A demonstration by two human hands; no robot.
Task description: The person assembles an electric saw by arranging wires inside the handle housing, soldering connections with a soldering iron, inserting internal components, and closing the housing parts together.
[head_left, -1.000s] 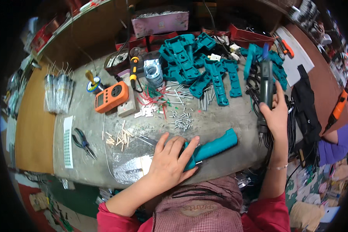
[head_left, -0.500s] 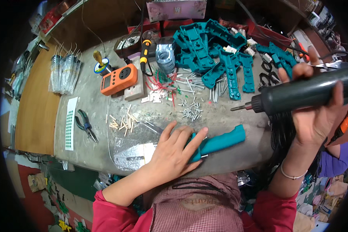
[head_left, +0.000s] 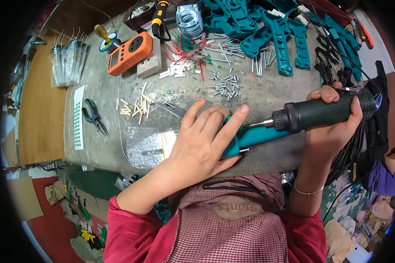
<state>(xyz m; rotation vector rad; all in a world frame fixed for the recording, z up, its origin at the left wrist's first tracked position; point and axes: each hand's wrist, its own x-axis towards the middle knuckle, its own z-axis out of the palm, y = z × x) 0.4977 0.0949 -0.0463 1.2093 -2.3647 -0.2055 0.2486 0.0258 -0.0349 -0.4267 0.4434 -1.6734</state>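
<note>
My left hand lies flat over a teal plastic housing at the near edge of the grey workbench, pressing it down. My right hand is wrapped around a dark green electric screwdriver. The tool lies nearly level, and its metal bit points left into the teal housing, just by my left fingertips. A small screw sticks out at the housing's lower edge.
Loose screws and pins lie mid-bench, with small wooden sticks to the left. Behind stand an orange meter, a metal ring stack and several teal housings. Pliers lie left; black cables hang right.
My right hand has brought the screwdriver down from the right until its bit meets the teal housing. My left hand stayed on the housing. The view has come closer to the bench.
</note>
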